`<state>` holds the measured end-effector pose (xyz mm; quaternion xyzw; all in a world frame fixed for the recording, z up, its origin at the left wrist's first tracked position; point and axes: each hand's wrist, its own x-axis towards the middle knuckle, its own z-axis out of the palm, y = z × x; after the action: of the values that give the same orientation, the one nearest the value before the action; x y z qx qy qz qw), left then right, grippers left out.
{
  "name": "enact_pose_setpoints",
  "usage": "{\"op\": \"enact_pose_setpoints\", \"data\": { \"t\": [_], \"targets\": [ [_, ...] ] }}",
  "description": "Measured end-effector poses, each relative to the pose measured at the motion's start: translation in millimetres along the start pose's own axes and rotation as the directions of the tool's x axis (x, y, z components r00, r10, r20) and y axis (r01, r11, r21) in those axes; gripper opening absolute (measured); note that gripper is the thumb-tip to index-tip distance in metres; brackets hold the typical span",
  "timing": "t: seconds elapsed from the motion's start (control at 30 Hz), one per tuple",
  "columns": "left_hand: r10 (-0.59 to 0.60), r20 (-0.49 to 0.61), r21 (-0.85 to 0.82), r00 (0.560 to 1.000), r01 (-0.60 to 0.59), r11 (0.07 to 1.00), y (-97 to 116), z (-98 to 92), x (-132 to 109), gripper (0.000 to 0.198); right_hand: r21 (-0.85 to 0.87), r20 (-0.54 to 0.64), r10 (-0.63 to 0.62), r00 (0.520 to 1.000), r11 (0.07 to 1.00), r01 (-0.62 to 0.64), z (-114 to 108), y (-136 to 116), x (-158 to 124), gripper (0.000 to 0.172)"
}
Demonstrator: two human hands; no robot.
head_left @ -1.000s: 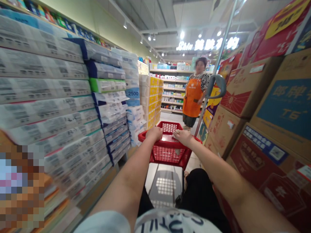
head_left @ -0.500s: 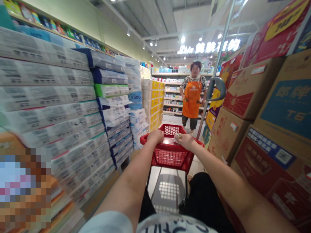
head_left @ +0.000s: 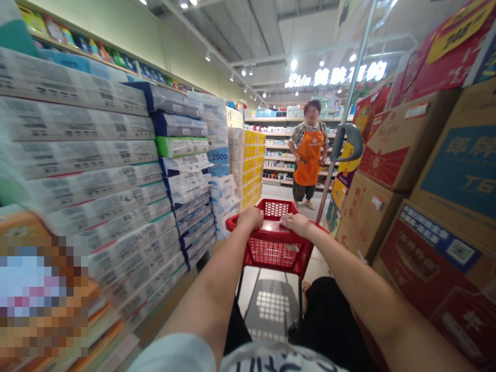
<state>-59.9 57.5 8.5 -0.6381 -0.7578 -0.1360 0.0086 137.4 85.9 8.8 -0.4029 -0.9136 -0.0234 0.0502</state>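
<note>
A red plastic shopping cart (head_left: 276, 238) with lattice walls stands right in front of me. My left hand (head_left: 251, 219) is closed over its near rim, on the left side. Across the right part of the same rim lies my right hand (head_left: 296, 225), its fingers reaching inward over the basket. A small whitish patch shows at those fingertips, too blurred to name. Through the near lattice wall, a small pale thing (head_left: 293, 248) can be seen inside the basket.
Stacked tissue packs (head_left: 96, 170) wall the left side, with yellow-and-white packs (head_left: 248, 160) farther on. Cardboard boxes (head_left: 391, 139) pile up on the right beside a metal pole with a grey handle (head_left: 347, 142). Ahead, a person in an orange apron (head_left: 309, 155) stands before shelves.
The speckled small thing at my right hand is no longer seen there, and a pale thing now shows low in the basket. The person ahead has shifted stance.
</note>
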Motion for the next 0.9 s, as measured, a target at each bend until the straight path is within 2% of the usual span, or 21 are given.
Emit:
{"op": "enact_pose_setpoints", "data": {
  "t": [0.07,0.17,0.33,0.57,0.63,0.73,0.77,0.9],
  "targets": [
    [0.012,-0.004,-0.003,1.000,-0.012,1.000,0,-0.1,0,0.051,-0.001,0.033,-0.036,0.999,0.999,0.036,-2,1,3,0.033],
    [0.026,-0.007,-0.003,1.000,-0.027,1.000,-1,0.4,0,0.051,0.043,0.021,0.018,1.000,0.999,-0.019,-2,1,4,0.034],
    [0.038,-0.013,0.002,0.999,-0.038,0.999,-4,1.3,3,0.051,-0.006,-0.036,0.082,0.996,0.997,-0.083,9,2,1,0.038],
    [0.033,-0.003,-0.003,0.999,-0.033,0.999,-4,-0.2,1,0.050,-0.164,0.059,-0.134,0.989,0.976,0.142,10,8,16,0.030],
    [0.030,-0.002,0.008,1.000,-0.030,1.000,-4,-1.0,0,0.050,-0.125,0.019,-0.090,0.996,0.988,0.092,11,6,11,0.031],
    [0.022,0.010,0.012,1.000,-0.022,1.000,-4,-2.6,0,0.050,-0.047,-0.044,0.063,0.997,0.997,-0.065,14,1,1,0.038],
    [0.020,0.016,0.012,1.000,-0.021,1.000,-3,-3.2,-1,0.050,-0.056,-0.043,0.072,0.996,0.996,-0.074,14,1,0,0.039],
    [0.028,0.025,0.005,0.999,-0.028,1.000,-3,-5.2,-2,0.050,-0.172,0.021,-0.072,0.997,0.982,0.075,13,2,7,0.031]
  ]
}}
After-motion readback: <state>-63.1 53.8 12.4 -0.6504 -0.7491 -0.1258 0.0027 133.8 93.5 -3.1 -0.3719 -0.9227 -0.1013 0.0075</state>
